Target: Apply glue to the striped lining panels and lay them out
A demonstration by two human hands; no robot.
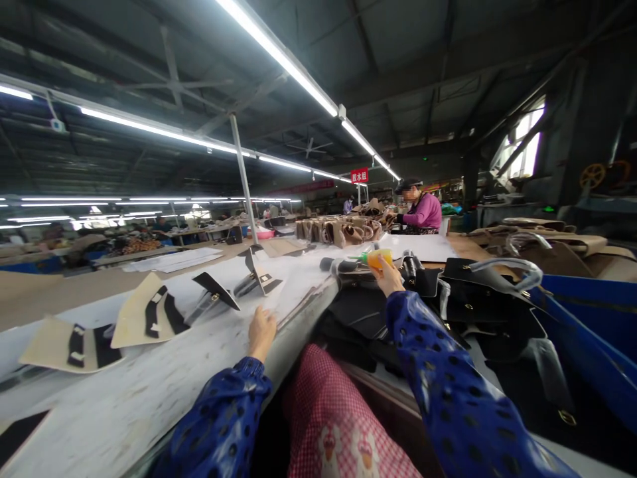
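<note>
My right hand [389, 277] is closed around a yellow bottle [379, 257] with a green tip pointing left, held above the black bag pieces. Near the edge of the white-covered table [199, 372], my left hand [263, 326] is over the surface; its fingers are blurred and partly hidden. Just beyond it stands a folded black and beige piece [261, 275]. Left of that lie a black flap piece [216, 291] and two cream pieces with black parts, a nearer one [72, 345] and a larger one [149, 311].
Black bags [478, 292] with wrapped handles are piled at the right, beside a blue bin [592, 318]. Brown bags [338, 231] stand farther back. A person in a purple top [423, 214] is at the far table. A metal pole [243, 176] rises behind the table.
</note>
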